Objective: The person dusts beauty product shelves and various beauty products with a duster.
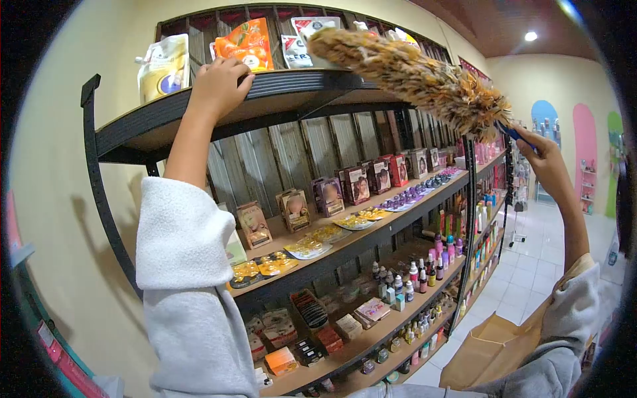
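My right hand (543, 156) is closed round the blue handle (514, 131) of a feather duster (424, 76). Its brown, bushy head reaches up and left, overlapping the top shelf and the packs there. High on the left, my left hand (221, 86) is hooked over the front edge of the black top shelf (312, 81), fingers curled onto the board. Just behind those fingers stands an orange refill pouch (247, 45). A white and gold spouted pouch (164, 66) is left of the hand, and white pouches (296, 52) stand further right.
Below, the middle shelf holds boxes (294, 211) and flat packs of yellow and purple capsules (308, 248). Lower shelves carry small bottles (410, 285) and cartons (281, 361). A black upright (99, 186) marks the left end. White floor tiles (524, 278) and a brown paper-like item (494, 348) are at right.
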Action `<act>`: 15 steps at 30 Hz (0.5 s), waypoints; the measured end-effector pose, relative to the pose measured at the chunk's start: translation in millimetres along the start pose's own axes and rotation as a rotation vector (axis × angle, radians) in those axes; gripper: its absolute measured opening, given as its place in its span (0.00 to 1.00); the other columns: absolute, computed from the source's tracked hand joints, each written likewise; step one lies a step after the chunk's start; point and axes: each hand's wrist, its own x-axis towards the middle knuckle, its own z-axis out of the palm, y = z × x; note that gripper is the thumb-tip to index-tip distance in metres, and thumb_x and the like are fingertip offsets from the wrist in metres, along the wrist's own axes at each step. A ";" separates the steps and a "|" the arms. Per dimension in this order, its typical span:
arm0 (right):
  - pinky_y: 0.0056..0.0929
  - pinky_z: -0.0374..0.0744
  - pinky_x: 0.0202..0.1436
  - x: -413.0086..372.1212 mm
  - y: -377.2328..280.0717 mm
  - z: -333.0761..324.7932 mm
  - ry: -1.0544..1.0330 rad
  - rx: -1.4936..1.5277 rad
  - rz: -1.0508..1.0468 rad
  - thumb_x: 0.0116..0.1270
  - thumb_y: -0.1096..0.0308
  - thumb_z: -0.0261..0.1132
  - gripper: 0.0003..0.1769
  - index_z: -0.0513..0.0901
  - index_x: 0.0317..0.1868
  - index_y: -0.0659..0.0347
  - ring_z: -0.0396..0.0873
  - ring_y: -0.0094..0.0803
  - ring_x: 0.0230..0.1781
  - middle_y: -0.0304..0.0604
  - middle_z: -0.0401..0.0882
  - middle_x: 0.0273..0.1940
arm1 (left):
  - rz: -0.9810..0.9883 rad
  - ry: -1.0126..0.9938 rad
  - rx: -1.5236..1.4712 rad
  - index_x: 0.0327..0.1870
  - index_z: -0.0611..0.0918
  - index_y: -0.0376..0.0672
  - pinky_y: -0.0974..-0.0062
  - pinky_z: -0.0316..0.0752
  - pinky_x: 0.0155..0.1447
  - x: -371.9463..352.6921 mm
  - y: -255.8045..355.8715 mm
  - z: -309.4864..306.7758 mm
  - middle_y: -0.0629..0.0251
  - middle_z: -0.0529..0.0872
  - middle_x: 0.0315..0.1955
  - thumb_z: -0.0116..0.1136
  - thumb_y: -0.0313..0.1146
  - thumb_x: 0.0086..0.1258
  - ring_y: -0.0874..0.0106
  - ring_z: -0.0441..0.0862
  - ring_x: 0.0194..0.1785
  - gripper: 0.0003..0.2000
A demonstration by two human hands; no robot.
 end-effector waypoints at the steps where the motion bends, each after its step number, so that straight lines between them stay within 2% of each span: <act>1: 0.26 0.74 0.52 -1.6 -2.9 1.7 0.008 0.030 0.032 0.69 0.68 0.60 0.19 0.77 0.60 0.57 0.77 0.24 0.42 0.53 0.84 0.44 | 0.013 0.004 0.004 0.44 0.83 0.44 0.63 0.70 0.58 -1.8 -0.5 -0.5 0.66 0.83 0.49 0.53 0.44 0.68 0.64 0.76 0.56 0.14; 4: 0.25 0.74 0.50 -2.9 -0.4 4.3 0.059 -0.051 0.004 0.69 0.68 0.60 0.19 0.77 0.60 0.57 0.77 0.23 0.40 0.53 0.84 0.41 | 0.047 0.039 0.012 0.45 0.82 0.43 0.63 0.69 0.59 -5.5 -2.2 0.6 0.64 0.82 0.49 0.54 0.44 0.68 0.64 0.75 0.57 0.15; 8: 0.26 0.75 0.45 -12.1 -12.1 0.2 -0.009 -0.116 0.066 0.68 0.68 0.61 0.19 0.78 0.59 0.55 0.77 0.22 0.36 0.55 0.84 0.38 | 0.074 0.141 0.020 0.44 0.83 0.43 0.63 0.69 0.57 -7.5 -2.9 7.8 0.64 0.82 0.46 0.55 0.47 0.66 0.65 0.76 0.55 0.17; 10: 0.26 0.75 0.42 -18.7 -19.6 -1.0 0.021 -0.087 0.035 0.68 0.67 0.61 0.19 0.78 0.59 0.54 0.76 0.21 0.34 0.56 0.84 0.37 | 0.049 0.146 0.031 0.44 0.82 0.43 0.63 0.69 0.56 -9.8 -2.3 10.3 0.64 0.81 0.47 0.55 0.47 0.66 0.65 0.75 0.55 0.17; 15: 0.25 0.75 0.41 -26.6 -25.4 -17.3 0.031 -0.209 0.110 0.69 0.68 0.61 0.18 0.78 0.59 0.55 0.73 0.19 0.31 0.54 0.83 0.34 | 0.016 0.169 0.027 0.44 0.82 0.44 0.63 0.69 0.57 -11.6 0.0 11.6 0.65 0.82 0.46 0.55 0.47 0.66 0.66 0.75 0.56 0.17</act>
